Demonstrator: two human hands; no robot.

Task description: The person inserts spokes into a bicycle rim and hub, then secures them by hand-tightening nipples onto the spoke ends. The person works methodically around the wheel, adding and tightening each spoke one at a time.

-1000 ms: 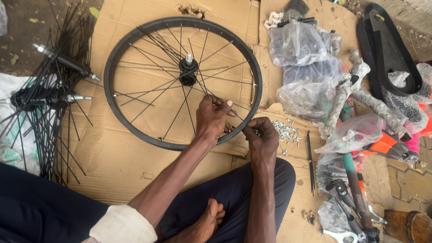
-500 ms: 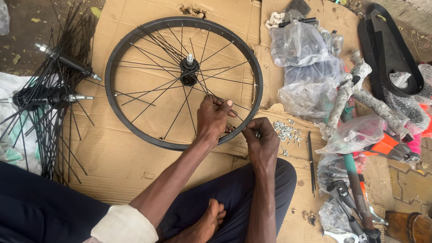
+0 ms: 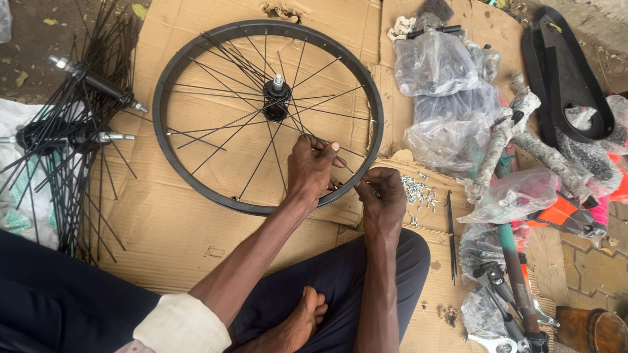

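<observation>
Lying flat on the cardboard (image 3: 163, 229), the black bicycle wheel (image 3: 196, 65) has its hub (image 3: 276, 98) beyond both hands, the left hand (image 3: 313, 167) pinching a spoke (image 3: 261, 155) inside the rim, nearer the hub, while the right hand (image 3: 383, 196) closes on something small at the rim's near edge.

Flattened cardboard (image 3: 163, 235) lies under everything, w/ small silver nipples (image 3: 418, 191) scattered just right of the hands. Further right: clear plastic bags (image 3: 451, 98), wrapped bike frame parts (image 3: 517, 137), a black chain guard (image 3: 569, 72). Well left of the hands: hubs w/ loose black spokes (image 3: 72, 131) over a white sack (image 3: 23, 196).
</observation>
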